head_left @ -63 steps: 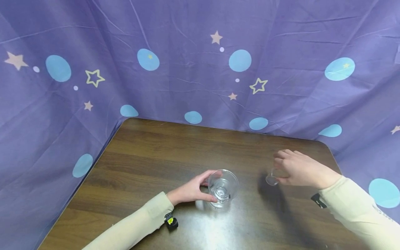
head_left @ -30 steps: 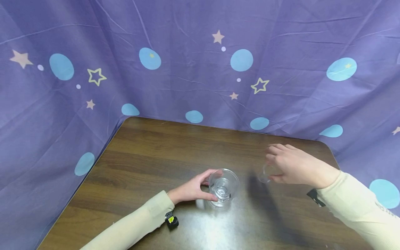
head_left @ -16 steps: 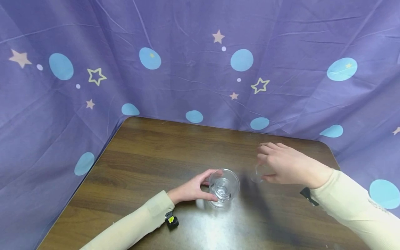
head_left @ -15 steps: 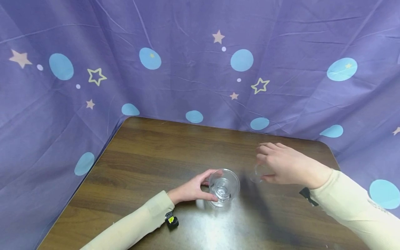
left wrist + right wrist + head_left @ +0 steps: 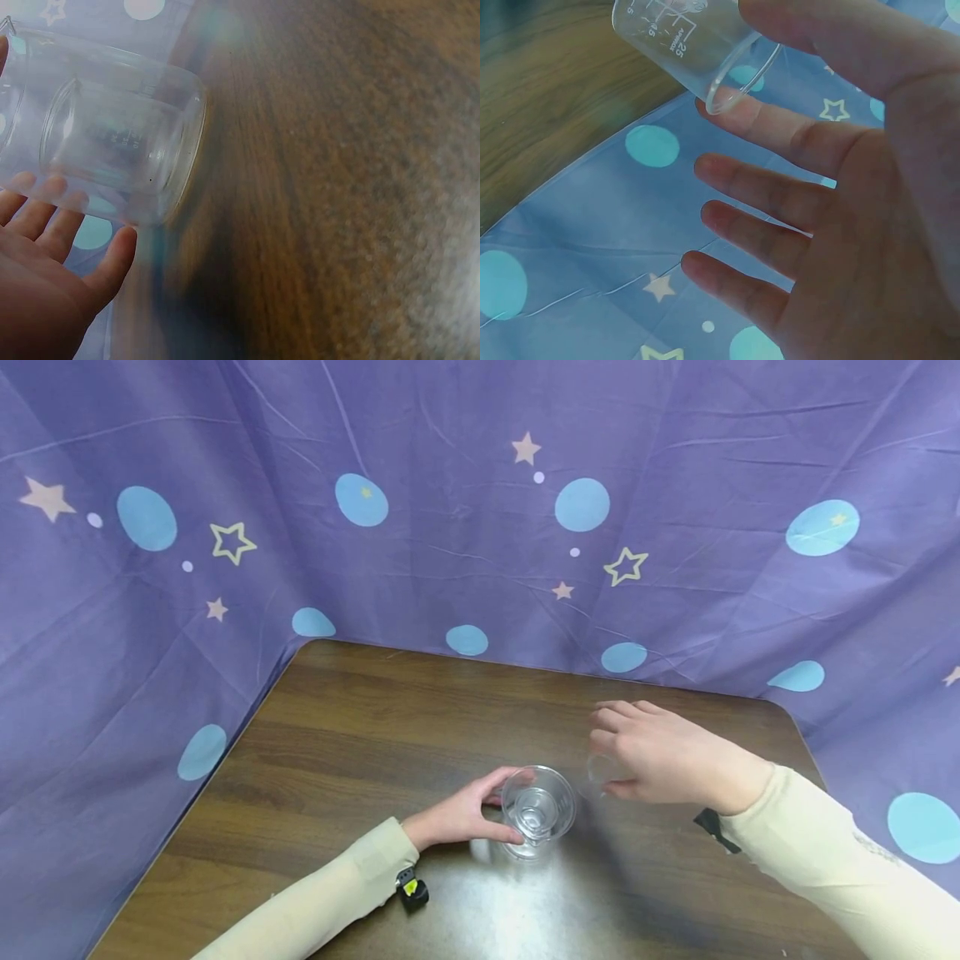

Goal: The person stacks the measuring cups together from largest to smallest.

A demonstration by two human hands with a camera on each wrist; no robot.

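My left hand (image 5: 459, 814) holds a large clear beaker (image 5: 161, 79) standing on the wooden table, thumb and fingers around its near-left side. Inside it sits a smaller beaker (image 5: 112, 139), its faint markings showing in the left wrist view. Just right of the large beaker, my right hand (image 5: 663, 756) pinches a small clear beaker (image 5: 686, 49) by its rim between thumb and index finger. White graduation marks show on that small beaker in the right wrist view; the other fingers stay extended, off the glass. In the head view it is faint and held above the table.
The brown table (image 5: 375, 727) has a rounded far edge against a purple curtain (image 5: 450, 568) patterned with stars and blue dots. Curtain also hangs along the left and right sides. A bright glare lies on the tabletop near the front.
My right hand has moved left with the small beaker, closing much of the distance to the large beaker. The left hand and the large beaker have stayed in place.
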